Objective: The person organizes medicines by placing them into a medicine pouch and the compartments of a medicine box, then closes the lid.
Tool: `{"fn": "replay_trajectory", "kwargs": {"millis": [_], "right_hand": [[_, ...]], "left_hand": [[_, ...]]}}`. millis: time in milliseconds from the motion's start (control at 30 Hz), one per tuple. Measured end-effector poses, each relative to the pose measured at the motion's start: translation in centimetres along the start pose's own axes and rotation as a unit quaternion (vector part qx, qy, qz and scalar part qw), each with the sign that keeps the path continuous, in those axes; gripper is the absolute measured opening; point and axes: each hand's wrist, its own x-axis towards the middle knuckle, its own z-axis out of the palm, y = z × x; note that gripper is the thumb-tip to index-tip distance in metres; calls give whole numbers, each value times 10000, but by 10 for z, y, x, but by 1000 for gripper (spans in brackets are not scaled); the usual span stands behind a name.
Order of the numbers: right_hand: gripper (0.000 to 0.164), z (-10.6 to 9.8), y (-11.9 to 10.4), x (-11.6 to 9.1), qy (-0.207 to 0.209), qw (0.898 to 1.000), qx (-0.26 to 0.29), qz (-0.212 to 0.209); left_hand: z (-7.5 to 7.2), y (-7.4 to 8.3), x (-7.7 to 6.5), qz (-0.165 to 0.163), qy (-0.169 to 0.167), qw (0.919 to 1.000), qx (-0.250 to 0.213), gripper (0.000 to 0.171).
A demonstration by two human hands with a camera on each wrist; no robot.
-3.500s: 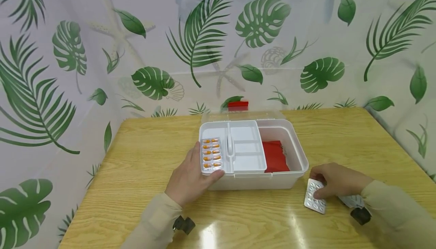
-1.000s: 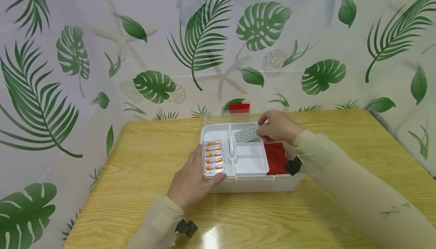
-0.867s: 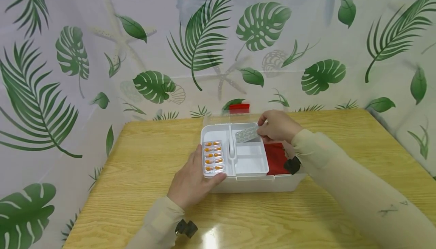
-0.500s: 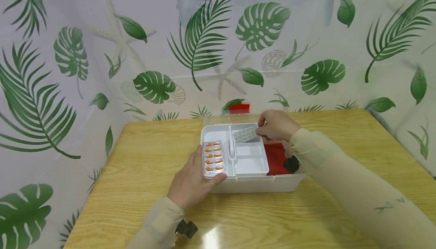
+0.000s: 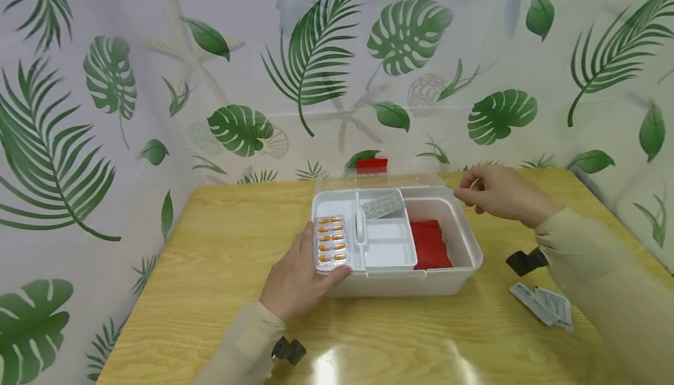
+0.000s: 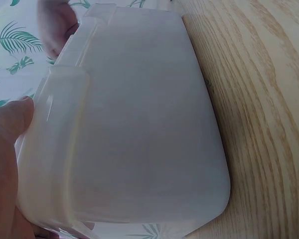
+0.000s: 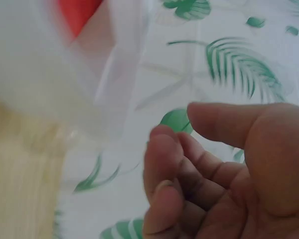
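Note:
My left hand (image 5: 300,277) grips the front left corner of a white plastic medicine box (image 5: 395,284), thumb over the rim. In the left wrist view, the thumb (image 6: 12,119) lies at the rim of the box wall (image 6: 139,119). A blister pack of orange capsules (image 5: 332,241) lies in the left part of the white inner tray (image 5: 388,253), beside the thumb. The silver blister pack (image 5: 381,205) rests in the tray's back right compartment. My right hand (image 5: 497,193) hovers by the box's right rim, fingers loosely curled and holding nothing; the right wrist view shows its fingers (image 7: 162,154) bare.
A red packet (image 5: 430,244) lies in the box's deep right section. The clear lid (image 5: 337,182) stands open behind, with a red piece (image 5: 371,166) above it. Two small silver packets (image 5: 542,305) lie on the wooden table (image 5: 226,244) at right. A leaf-print cloth (image 5: 337,51) hangs behind.
My right hand picked up the silver blister pack from the table, brought it into the tray's back right compartment, let go and moved right. My left hand stayed on the box corner.

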Motion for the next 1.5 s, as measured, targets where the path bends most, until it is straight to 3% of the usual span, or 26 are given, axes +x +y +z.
{"fn": "replay_trajectory", "kwargs": {"millis": [267,433,533,733,1000,1233,1333,1500], "right_hand": [[39,13,73,-46,-1236,9887,-811,238],[34,32,96,-70,-1806,9770,-1067,371],[35,41,107,-75,-1940,9717,-1281,409],[33,52,118,-74,-1763,9718,-1535,322],[41,52,115,-72,-1674,9712,-1559,670],[32,60,119,-68,-1574,9796,-1084,614],[32,66,119,-65,-1374,9865,-816,345],[30,68,106,-58,-676,9958,-616,48]], "left_hand": [[-1,-1,1,7,-34,10000,-54,110],[-1,0,1,23,-40,10000,-34,111],[-2,2,0,21,-95,9999,-45,112],[-3,3,1,18,-175,9998,-53,113],[-4,2,1,-78,-169,9998,-106,113],[-3,1,0,-153,-167,9997,-103,112],[-2,1,1,-151,-159,9997,-119,112],[-2,1,1,-125,-159,9997,-163,112]]}}
